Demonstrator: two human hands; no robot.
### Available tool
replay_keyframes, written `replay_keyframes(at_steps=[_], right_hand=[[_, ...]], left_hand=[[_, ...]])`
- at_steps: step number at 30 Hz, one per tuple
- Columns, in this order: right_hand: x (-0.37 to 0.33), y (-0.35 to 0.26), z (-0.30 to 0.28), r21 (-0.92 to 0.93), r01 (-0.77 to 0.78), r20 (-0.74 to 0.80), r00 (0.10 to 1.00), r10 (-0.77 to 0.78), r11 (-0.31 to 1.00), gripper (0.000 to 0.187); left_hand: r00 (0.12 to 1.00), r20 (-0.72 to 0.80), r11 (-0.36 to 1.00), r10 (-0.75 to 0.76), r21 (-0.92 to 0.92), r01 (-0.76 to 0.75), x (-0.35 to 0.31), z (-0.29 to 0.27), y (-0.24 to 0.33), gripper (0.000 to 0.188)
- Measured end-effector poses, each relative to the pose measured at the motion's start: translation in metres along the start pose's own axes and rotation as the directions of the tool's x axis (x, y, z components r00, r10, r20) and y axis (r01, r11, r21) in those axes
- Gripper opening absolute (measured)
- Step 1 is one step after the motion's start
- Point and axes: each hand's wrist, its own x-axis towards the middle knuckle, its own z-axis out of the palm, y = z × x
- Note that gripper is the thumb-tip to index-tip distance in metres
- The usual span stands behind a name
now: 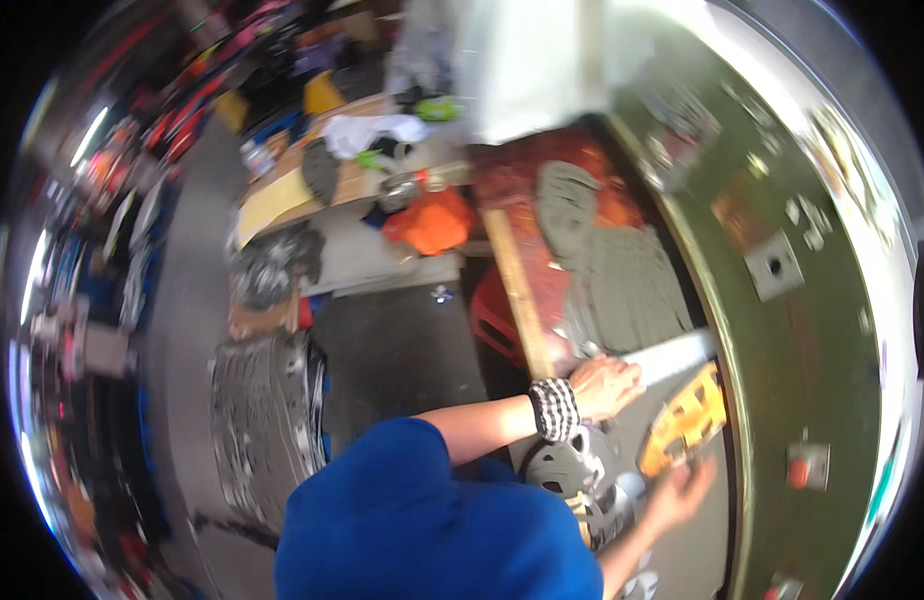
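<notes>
My left hand (604,387), with a black-and-white checkered band at its wrist, lies palm down with its fingers stretched out on the grey sheet material, beside a pale flat bar (672,352). An orange-yellow shoe-part-shaped plate (685,422) with cut-out holes lies on the grey sheet (637,440) to the right. Close to the plate's lower end is my right hand (680,492), somewhat blurred, its fingers apart; whether it touches the plate is unclear. Below my left hand sits a grey piece with dark openings (562,465).
Grey cut pieces (632,290) lie on a red surface (507,165) ahead, beside a wooden strip (517,290). A green machine panel (782,370) borders the right. Stacked grey sheets (267,420) stand left. An orange cloth-like item (432,222) lies farther off.
</notes>
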Motion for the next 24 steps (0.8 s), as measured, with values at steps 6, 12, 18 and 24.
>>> replay_keyframes(at_steps=[6, 12, 18, 24], right_hand=[[-0.044, -0.095, 0.038, 0.027, -0.022, 0.066, 0.998, 0.020, 0.999, 0.092], [-0.056, -0.079, -0.002, 0.660, -0.463, 0.279, 0.882, 0.379, 0.591, 0.098], [-0.064, -0.074, -0.021, 0.859, -0.481, 0.389, 0.836, 0.387, 0.177, 0.107], [-0.067, -0.055, -0.039, 0.924, -0.345, 0.381, 0.803, 0.459, -0.164, 0.094]], left_hand=[[0.961, -0.015, 0.959, 0.277, 0.063, -0.276, -0.020, -0.019, 0.003, 0.015], [0.944, 0.306, 0.960, 0.126, 0.204, -0.194, -0.027, -0.035, 0.013, 0.016], [0.958, 0.272, 0.994, 0.094, -0.082, -0.074, -0.007, -0.005, 0.051, 0.025], [0.964, 0.211, 0.959, 0.164, 0.196, -0.206, -0.021, 0.006, 0.023, 0.024]])
